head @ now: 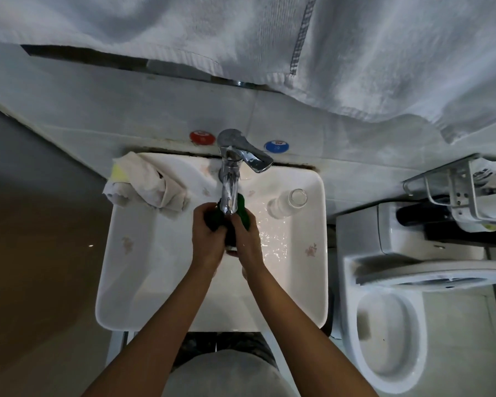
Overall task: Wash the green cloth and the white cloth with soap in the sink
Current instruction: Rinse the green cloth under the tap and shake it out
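Both hands are bunched around the green cloth (242,217), right under the tap (230,196). The left hand (208,239) squeezes one wad of it w/ curled fingers. The right hand (245,242) squeezes the other part, fingers curled round it too. The cloth sits between the 2 hands, partly hidden by the spout, so I can't tell how it is folded. Held this close under the spout, the cloth can get wet and be rubbed against itself. That looks like the rubbing or rinsing step for the green one.

The hands hang over the middle of the sink (161,282), so drips fall into the bowl & not on the floor. Water shines on the bowl just right of the right hand.

The white cloth (149,184) lies in a crumpled heap up and left of the left hand, on the sink's back corner. Nobody touches it. It is prob. parked there to wait its turn. A yellow bit (117,171) pokes out at its far left edge; it may be soap or a sponge, can't tell.

A clear glass (288,206) stands up and right of the right hand, on the sink's rim, out of the way
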The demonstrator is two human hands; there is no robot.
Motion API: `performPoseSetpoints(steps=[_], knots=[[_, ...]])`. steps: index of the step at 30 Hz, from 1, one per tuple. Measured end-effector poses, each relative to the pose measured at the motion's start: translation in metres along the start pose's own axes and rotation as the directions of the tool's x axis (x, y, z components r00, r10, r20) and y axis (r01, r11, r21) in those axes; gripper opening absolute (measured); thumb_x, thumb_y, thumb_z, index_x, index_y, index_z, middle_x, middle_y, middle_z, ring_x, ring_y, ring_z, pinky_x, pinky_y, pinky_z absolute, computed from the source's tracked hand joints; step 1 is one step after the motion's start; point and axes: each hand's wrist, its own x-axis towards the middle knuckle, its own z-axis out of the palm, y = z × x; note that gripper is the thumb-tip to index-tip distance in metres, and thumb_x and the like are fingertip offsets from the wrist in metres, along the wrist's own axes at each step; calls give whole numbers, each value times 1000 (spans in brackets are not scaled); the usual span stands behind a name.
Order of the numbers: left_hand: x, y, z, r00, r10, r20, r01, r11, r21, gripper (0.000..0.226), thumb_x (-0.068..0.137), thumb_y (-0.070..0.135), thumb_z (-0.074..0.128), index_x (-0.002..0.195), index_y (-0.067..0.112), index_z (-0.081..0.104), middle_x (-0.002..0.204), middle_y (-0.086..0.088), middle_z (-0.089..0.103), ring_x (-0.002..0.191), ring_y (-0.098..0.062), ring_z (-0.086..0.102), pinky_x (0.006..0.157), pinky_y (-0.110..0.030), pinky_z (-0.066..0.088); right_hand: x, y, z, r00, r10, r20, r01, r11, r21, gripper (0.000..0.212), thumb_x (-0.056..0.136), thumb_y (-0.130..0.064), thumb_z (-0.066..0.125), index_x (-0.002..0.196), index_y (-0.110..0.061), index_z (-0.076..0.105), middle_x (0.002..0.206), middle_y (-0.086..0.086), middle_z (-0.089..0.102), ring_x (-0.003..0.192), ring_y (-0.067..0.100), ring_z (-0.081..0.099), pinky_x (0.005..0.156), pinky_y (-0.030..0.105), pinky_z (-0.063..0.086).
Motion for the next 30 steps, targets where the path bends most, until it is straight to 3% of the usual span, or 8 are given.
performPoseSetpoints(steps=[4,8,12,15,17,23,27,30], knots=[[-8,-1,-7,991,7,134,2,998,-69,55,76,-17,50,123,13,47,112,1,57,99,-10,59,69,-20,55,-2,4,1,1000,-4,-17,7,987,163,36,88,-36,65,121,-23,55,111,1,67,101,17,66,88,40,57],[-7,-8,-9,992,-76,105,92,984,-152,54,79,14,59,132,14,47,126,-3,55,113,-15,56,81,-20,51,-1,-4,3,995,-70,-78,83,981,173,2,91,-16,60,89,-15,61,84,1,66,78,14,63,68,26,52],[1,-11,-4,981,-193,-4,192,978,87,38,94,41,50,126,21,50,119,-3,60,109,-21,58,97,-43,48,-2,-13,6,996,-49,-79,59,991,120,19,90,-10,53,71,-13,55,69,-2,56,68,14,54,61,27,46],[1,-7,0,992,-84,-89,107,949,295,35,93,44,49,112,16,55,98,-2,64,92,-21,63,81,-36,51,-4,-5,14,994,-28,-102,37,996,81,16,90,-25,58,83,-11,56,79,1,61,77,20,61,71,39,52],[1,-6,2,991,-1,-134,49,933,355,32,92,44,51,101,15,60,88,-1,65,78,-17,63,67,-27,47,-7,-1,17,988,-37,-149,51,994,94,25,89,-31,60,78,-10,53,72,4,56,68,19,56,63,38,48],[9,-10,4,984,60,-169,10,923,385,36,98,33,44,79,8,63,73,-9,66,67,-25,62,65,-31,49,-1,-8,14,975,-83,-208,89,996,20,32,79,-14,61,54,-15,41,53,3,40,54,17,37,56,31,34],[7,-5,6,988,20,-155,32,945,324,30,100,20,38,79,8,57,73,-10,62,66,-24,59,57,-26,42,0,-7,13,949,-191,-251,168,980,-109,38,88,-12,56,55,-15,38,49,-6,38,46,6,33,50,22,29],[12,-8,5,997,-52,-57,65,968,243,26,99,19,38,89,6,58,84,-15,64,75,-26,61,70,-37,52,-4,-4,13,924,-270,-273,237,960,-147,31,94,-18,56,67,-16,41,58,-6,44,49,-1,44,51,13,35]])
